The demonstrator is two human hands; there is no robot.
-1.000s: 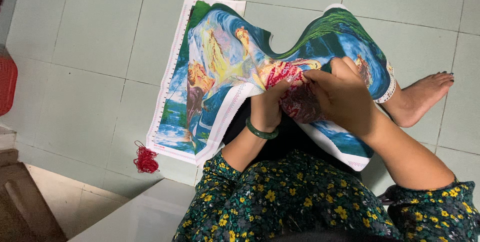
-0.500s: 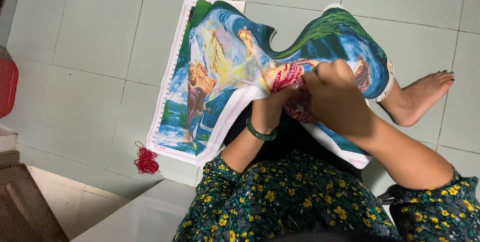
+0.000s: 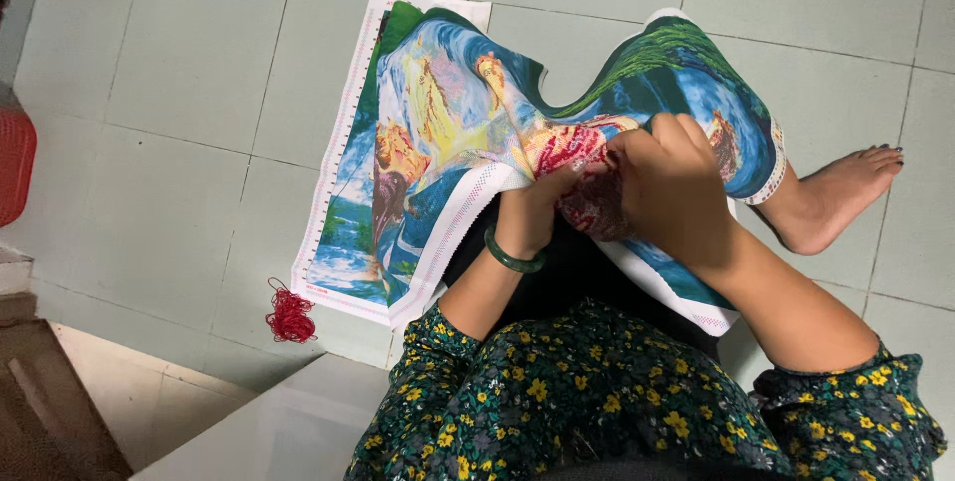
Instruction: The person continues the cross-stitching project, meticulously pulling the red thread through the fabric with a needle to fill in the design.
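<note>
While I sit on the pale green tile floor (image 3: 179, 63), my big picture cloth (image 3: 438, 133) lies over my lap in the middle of the frame, and a little heap of red thread (image 3: 289, 314) sits on the floor at the lower left, well apart from my hands. My left hand (image 3: 537, 210) pinches the cloth's folded edge from under, and my right hand (image 3: 671, 183) is curled tight on the red patch beside it, hiding what its fingertips hold. Since a second ago my right hand has slid up over the fold, closer to my left, and my bare foot (image 3: 836, 197) at the right has stayed put.
</note>
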